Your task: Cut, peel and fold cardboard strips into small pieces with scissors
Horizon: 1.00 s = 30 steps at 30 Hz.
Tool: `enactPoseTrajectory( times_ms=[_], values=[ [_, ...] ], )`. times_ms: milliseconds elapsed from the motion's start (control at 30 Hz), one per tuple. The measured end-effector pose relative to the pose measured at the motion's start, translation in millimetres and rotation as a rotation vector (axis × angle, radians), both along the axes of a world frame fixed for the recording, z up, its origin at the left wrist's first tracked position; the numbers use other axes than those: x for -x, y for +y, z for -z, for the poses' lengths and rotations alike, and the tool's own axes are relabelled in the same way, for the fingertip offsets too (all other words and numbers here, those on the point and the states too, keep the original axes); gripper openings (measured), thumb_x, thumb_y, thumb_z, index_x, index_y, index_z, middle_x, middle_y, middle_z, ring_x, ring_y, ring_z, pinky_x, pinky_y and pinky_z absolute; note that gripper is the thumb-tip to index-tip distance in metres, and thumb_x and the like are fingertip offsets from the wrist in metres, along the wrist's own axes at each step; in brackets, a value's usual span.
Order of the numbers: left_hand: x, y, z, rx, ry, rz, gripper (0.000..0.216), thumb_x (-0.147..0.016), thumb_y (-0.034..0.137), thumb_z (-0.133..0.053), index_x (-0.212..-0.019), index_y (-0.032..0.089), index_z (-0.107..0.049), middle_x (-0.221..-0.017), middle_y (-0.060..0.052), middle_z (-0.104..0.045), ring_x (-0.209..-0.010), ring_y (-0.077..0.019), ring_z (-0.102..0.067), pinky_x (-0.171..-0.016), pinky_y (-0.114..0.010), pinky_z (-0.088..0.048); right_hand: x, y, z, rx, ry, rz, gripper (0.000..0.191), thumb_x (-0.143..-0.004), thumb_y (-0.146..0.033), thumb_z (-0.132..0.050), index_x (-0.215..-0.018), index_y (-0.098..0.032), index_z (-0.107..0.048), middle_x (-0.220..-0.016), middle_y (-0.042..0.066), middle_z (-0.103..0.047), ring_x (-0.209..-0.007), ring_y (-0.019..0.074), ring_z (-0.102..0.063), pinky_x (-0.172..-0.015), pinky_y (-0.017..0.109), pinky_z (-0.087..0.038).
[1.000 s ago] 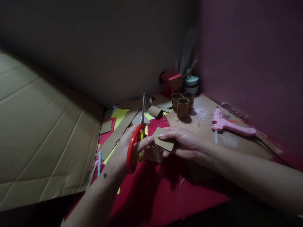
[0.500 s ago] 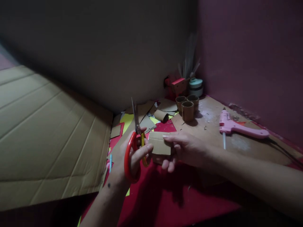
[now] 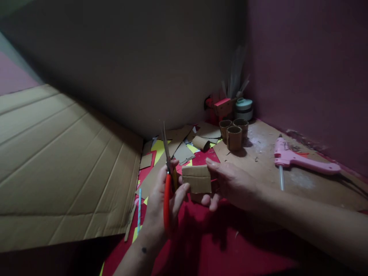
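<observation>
My left hand (image 3: pixel 161 195) is closed around red-handled scissors (image 3: pixel 167 199), whose blades point up and away from me. Its thumb reaches to the left edge of a small cardboard piece (image 3: pixel 197 178), which has a crease running across its upper part. On the other side, my right hand (image 3: pixel 230 180) grips that piece, thumb at its top right corner and fingers curled behind and below. Another brown cardboard edge shows just under the piece, mostly hidden. Both hands hover over the red table surface (image 3: pixel 195 234).
A big cardboard sheet (image 3: pixel 66 172) leans at the left. Behind my hands lie cardboard scraps (image 3: pixel 184 153) and a cardboard roll (image 3: pixel 201 143). Several cardboard cups (image 3: pixel 234 138) stand at the back, near a lidded container (image 3: pixel 243 110). A pink glue gun (image 3: pixel 304 161) with its cord lies right.
The scissors have turned in my left hand, so the handles now show nearly edge-on. The cardboard piece has tilted slightly. The whole scene has shifted a little to the right in view.
</observation>
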<state>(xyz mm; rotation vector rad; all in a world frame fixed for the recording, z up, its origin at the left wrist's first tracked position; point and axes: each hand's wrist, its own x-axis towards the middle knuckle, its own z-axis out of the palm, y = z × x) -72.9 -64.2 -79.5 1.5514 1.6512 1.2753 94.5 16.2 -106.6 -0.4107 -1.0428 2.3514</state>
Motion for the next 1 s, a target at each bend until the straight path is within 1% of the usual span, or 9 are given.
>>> enactPoseTrajectory(
  times_ms=[100,200,333,433,633,733,800,900,1000],
  values=[
    [-4.5,-2.1,3.5,-0.017,0.031,-0.035,0.046,-0.083,0.031,-0.063,-0.125,0.028,-0.044,-0.085,0.001,-0.054,-0.070,-0.0131,-0.056,-0.062,-0.024,-0.048,0.9,-0.9,0.5,-0.001,-0.057,0.026,0.044,-0.093,-0.046,-0.044,-0.113,-0.011,-0.063,-0.079,0.011,-0.069,-0.054,0.0154,-0.065,-0.042,0.022,-0.054],
    [-6.5,-3.6,4.9,-0.022,0.019,-0.041,0.046,-0.084,0.031,-0.062,-0.126,0.028,-0.043,-0.086,0.001,-0.054,-0.071,-0.0134,-0.056,-0.065,-0.025,-0.050,1.2,-1.5,1.2,-0.067,-0.088,0.053,0.044,-0.093,-0.045,-0.046,-0.106,-0.008,-0.065,-0.070,0.010,-0.068,-0.051,0.0153,-0.065,-0.042,0.022,-0.053],
    [-8.3,-5.7,4.6,-0.008,0.013,-0.009,0.044,-0.086,0.030,-0.060,-0.126,0.026,-0.043,-0.086,0.000,-0.054,-0.075,-0.0151,-0.058,-0.068,-0.027,-0.050,1.6,-0.5,4.1,-0.147,-0.094,0.115,0.044,-0.085,-0.048,-0.059,-0.103,-0.008,-0.066,-0.066,0.008,-0.069,-0.048,0.0160,-0.065,-0.038,0.022,-0.052],
    [-10.6,-6.6,5.5,-0.029,0.004,-0.010,0.043,-0.086,0.028,-0.059,-0.127,0.025,-0.044,-0.086,0.000,-0.054,-0.078,-0.0158,-0.058,-0.070,-0.027,-0.051,2.2,1.3,7.2,-0.170,-0.084,0.158,0.040,-0.082,-0.046,-0.065,-0.099,-0.010,-0.067,-0.065,0.006,-0.069,-0.046,0.0155,-0.064,-0.036,0.021,-0.052],
    [-12.7,-6.6,11.2,-0.060,-0.050,-0.014,0.047,-0.086,0.026,-0.059,-0.129,0.025,-0.042,-0.091,-0.001,-0.056,-0.080,-0.0162,-0.058,-0.074,-0.029,-0.051,1.6,5.5,10.3,-0.075,-0.082,0.098,0.026,-0.079,-0.034,-0.069,-0.090,-0.010,-0.067,-0.063,0.007,-0.068,-0.051,0.0191,-0.068,-0.040,0.023,-0.055],
    [-14.0,-5.2,10.6,-0.089,-0.077,-0.031,0.044,-0.084,0.025,-0.062,-0.125,0.024,-0.047,-0.090,-0.001,-0.057,-0.080,-0.0154,-0.058,-0.074,-0.027,-0.051,0.1,5.3,8.4,-0.057,-0.069,0.089,0.024,-0.080,-0.031,-0.066,-0.089,-0.009,-0.067,-0.066,0.010,-0.069,-0.049,0.0193,-0.068,-0.039,0.023,-0.055],
    [-14.9,-3.1,8.7,-0.090,-0.090,-0.040,0.043,-0.082,0.025,-0.064,-0.122,0.023,-0.050,-0.087,0.000,-0.058,-0.078,-0.0146,-0.058,-0.071,-0.026,-0.052,-0.7,4.7,7.1,-0.029,-0.071,0.098,0.020,-0.080,-0.028,-0.064,-0.088,-0.010,-0.066,-0.068,0.010,-0.070,-0.049,0.0190,-0.067,-0.038,0.023,-0.054],
    [-15.2,0.5,6.6,-0.071,-0.141,-0.040,0.043,-0.080,0.023,-0.066,-0.120,0.022,-0.052,-0.084,0.001,-0.059,-0.076,-0.0135,-0.060,-0.069,-0.024,-0.053,-0.7,3.6,5.8,0.035,-0.094,0.130,0.008,-0.076,-0.020,-0.066,-0.081,-0.014,-0.064,-0.071,0.007,-0.069,-0.054,0.0184,-0.069,-0.043,0.025,-0.057],
    [-14.1,2.8,6.8,-0.041,-0.164,-0.009,0.043,-0.082,0.026,-0.065,-0.122,0.023,-0.050,-0.093,-0.001,-0.062,-0.079,-0.0140,-0.062,-0.070,-0.024,-0.053,0.2,2.6,4.7,0.023,-0.113,0.155,0.008,-0.073,-0.020,-0.068,-0.076,-0.015,-0.063,-0.068,0.005,-0.068,-0.053,0.0174,-0.067,-0.044,0.026,-0.057]
  ],
)
